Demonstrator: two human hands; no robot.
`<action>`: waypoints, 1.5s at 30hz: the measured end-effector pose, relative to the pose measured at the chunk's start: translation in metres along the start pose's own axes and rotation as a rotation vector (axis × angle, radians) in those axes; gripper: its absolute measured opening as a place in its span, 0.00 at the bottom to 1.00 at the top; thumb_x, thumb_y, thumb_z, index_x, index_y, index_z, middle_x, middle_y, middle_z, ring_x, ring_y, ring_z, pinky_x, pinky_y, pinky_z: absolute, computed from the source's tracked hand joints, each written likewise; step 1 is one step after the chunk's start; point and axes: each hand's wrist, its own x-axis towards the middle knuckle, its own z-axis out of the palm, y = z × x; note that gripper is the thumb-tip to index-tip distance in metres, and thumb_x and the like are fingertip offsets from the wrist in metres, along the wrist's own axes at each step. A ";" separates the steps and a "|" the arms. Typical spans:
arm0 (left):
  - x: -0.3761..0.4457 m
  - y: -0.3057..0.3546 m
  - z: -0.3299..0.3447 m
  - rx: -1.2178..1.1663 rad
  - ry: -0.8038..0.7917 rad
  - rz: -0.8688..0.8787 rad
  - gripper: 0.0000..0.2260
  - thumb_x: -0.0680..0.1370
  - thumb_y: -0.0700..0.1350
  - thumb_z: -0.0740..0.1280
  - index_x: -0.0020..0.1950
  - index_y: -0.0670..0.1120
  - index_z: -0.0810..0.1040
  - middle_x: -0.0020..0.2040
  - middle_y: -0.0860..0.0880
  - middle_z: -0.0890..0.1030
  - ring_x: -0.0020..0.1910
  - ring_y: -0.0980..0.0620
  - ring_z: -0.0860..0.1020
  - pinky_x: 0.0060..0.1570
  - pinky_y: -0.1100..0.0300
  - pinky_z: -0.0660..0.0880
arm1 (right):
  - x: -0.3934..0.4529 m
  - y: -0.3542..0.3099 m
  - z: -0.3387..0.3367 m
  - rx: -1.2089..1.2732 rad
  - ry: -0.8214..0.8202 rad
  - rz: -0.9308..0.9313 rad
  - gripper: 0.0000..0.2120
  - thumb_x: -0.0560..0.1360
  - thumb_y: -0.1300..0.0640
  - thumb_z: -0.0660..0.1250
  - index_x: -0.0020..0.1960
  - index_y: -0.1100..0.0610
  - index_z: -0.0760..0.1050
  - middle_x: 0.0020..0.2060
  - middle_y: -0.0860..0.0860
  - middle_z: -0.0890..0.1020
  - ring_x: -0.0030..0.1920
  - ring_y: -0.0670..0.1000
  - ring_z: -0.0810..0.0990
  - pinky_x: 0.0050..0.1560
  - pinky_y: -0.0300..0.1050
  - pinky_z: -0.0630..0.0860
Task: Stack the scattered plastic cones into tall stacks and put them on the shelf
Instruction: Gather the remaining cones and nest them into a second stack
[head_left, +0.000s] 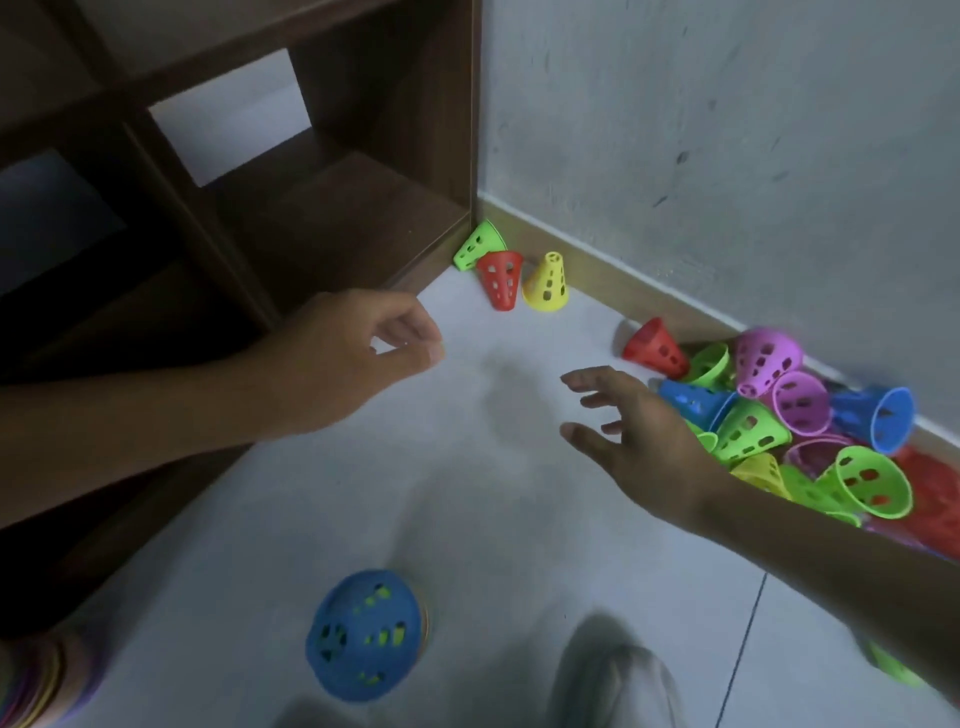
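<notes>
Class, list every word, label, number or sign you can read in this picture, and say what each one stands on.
None: no readable text shows on the cones, the wooden shelf, the wall or the floor.

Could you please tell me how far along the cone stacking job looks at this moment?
Early to midway. Done: a blue-topped stack stands on the floor. In hand: nothing; the left hand and right hand hover empty, the right beside the pile of cones. Left: that pile, the green, red and yellow cones near the shelf, whose visible compartments hold no cones.
</notes>
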 end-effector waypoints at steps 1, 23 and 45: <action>0.012 -0.003 -0.002 0.022 -0.009 -0.004 0.07 0.79 0.53 0.69 0.55 0.54 0.81 0.51 0.61 0.83 0.53 0.61 0.80 0.49 0.66 0.77 | 0.012 0.004 -0.002 -0.020 -0.006 0.009 0.20 0.77 0.53 0.71 0.68 0.48 0.72 0.62 0.43 0.77 0.59 0.41 0.76 0.59 0.47 0.77; 0.289 -0.053 0.049 0.589 -0.204 0.280 0.29 0.76 0.56 0.72 0.73 0.48 0.69 0.72 0.45 0.69 0.71 0.40 0.64 0.66 0.51 0.63 | 0.229 0.049 -0.004 -0.259 0.008 -0.009 0.26 0.75 0.58 0.70 0.72 0.55 0.68 0.69 0.57 0.68 0.66 0.59 0.73 0.66 0.46 0.69; 0.300 -0.057 0.057 0.758 -0.232 0.403 0.15 0.78 0.56 0.70 0.50 0.44 0.82 0.42 0.50 0.71 0.58 0.43 0.69 0.57 0.56 0.55 | 0.232 0.068 0.003 -0.262 0.101 -0.026 0.19 0.77 0.60 0.69 0.67 0.53 0.73 0.59 0.57 0.77 0.58 0.58 0.77 0.57 0.46 0.71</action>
